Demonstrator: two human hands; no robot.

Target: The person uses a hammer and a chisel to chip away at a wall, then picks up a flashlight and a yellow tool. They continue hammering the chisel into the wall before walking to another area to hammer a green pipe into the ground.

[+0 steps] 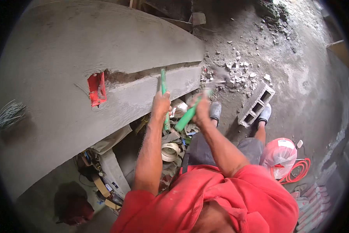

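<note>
My left hand (161,105) is wrapped round a green rod-like tool (163,82), whose upper end meets the long groove (133,77) cut in the grey wall. To its right, my right hand (201,109) grips the green handle of a hammer (187,118); the hammer's head is smeared by motion. A red electrical box (97,89) sits in a recess at the groove's left end. The two tools are apart.
Broken rubble (240,72) litters the floor beyond my feet. A hollow concrete block (257,104) lies by one shoe. A wrapped bag (279,157) and a coiled red hose (299,171) are at lower right. Wires (9,114) stick out at far left.
</note>
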